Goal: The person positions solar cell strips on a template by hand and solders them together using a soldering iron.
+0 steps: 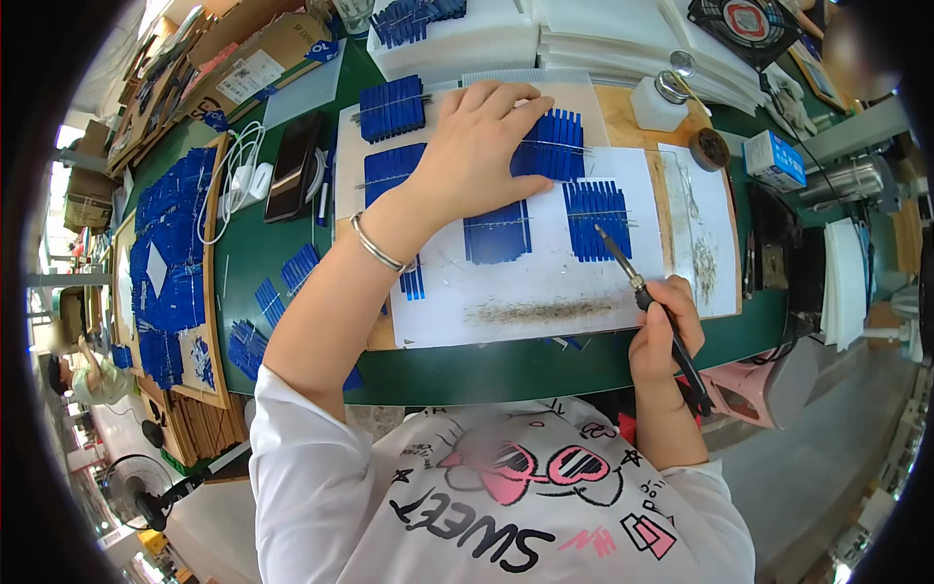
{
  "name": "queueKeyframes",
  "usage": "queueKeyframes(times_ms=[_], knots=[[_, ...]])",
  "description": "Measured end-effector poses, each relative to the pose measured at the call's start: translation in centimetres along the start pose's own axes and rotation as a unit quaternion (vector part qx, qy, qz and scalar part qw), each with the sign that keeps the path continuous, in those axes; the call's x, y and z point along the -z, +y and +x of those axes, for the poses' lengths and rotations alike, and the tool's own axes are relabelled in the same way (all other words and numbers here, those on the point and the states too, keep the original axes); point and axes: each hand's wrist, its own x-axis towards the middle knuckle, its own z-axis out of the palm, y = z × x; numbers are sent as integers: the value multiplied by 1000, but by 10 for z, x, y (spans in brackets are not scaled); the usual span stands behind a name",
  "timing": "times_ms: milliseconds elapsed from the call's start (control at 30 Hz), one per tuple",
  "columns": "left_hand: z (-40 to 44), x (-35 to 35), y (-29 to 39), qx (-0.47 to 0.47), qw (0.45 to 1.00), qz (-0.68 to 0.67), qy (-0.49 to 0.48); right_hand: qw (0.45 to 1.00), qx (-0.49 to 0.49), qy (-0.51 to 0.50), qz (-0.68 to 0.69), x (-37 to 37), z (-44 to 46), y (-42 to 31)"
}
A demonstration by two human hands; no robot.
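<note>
My right hand (664, 329) grips a soldering iron (637, 280) with a black handle, its tip touching or just over a row of narrow blue strips (608, 200). Thin metal wires cross that row. My left hand (474, 146) lies palm down with its fingers spread, over or beside other blue strip rows (556, 136); its fingertips reach past the top of the white sheet's rows. Below it, another blue row (497, 238) is partly covered by the hand. More rows (392, 107) sit to its left. White paper (545, 282) lies beneath, smudged brown near its front edge.
A white bottle (660, 102) and a small round brown tin (709, 149) stand at the back right, near a blue-and-white box (774, 160). At left are a phone (293, 167), white cables and a wooden tray (222, 321) of blue strips. A black fan (744, 29) sits behind.
</note>
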Motion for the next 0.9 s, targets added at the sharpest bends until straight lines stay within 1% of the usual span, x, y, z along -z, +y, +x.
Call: queueKeyframes(times_ms=[67, 200, 267, 300, 367, 433, 500, 533, 567, 600, 633, 667, 700, 733, 767, 800, 900], knots=[[-4, 11, 9, -13, 999, 44, 25, 1000, -11, 11, 8, 1, -2, 1], [-21, 45, 42, -16, 998, 53, 11, 999, -35, 25, 15, 1, -2, -1], [-40, 56, 62, 19, 998, 37, -50, 1000, -26, 12, -1, 0, 0, -4], [-51, 58, 71, 21, 998, 38, -51, 1000, -17, 3, -17, -1, 1, -6], [-73, 59, 88, 62, 988, -16, -140, 999, -15, -18, -40, 0, 2, -10], [-93, 50, 99, 86, 985, -40, -145, 997, -12, -41, -64, -2, 4, -13], [-113, 41, 107, 110, 981, -64, -146, 987, 44, -61, -140, -5, 7, -13], [-123, 38, 109, 144, 979, -83, -117, 987, 44, -64, -140, -4, 4, -12], [-133, 35, 110, 178, 975, -101, -88, 983, -1, -113, -143, -1, -2, -10], [-144, 32, 111, 178, 976, -106, -65, 975, -48, -162, -146, 1, -7, -10], [-155, 28, 111, 181, 976, -107, -65, 963, -45, -207, -167, -2, -4, -20], [-164, 24, 112, 170, 979, -91, -59, 947, 44, -271, -168, -8, 7, -24], [-170, 22, 113, 160, 983, -75, -52, 919, 133, -331, -166, -15, 18, -25], [-172, 22, 114, 155, 983, -74, -60, 919, 133, -332, -166, -24, 23, -30], [-173, 21, 115, 156, 983, -74, -60, 911, 128, -356, -164, -35, 25, -35], [-173, 20, 116, 146, 986, -63, -52, 902, 122, -381, -162, -42, 25, -39], [-177, 17, 114, 136, 989, -56, -33, 891, 117, -400, -179, -51, 22, -37]])
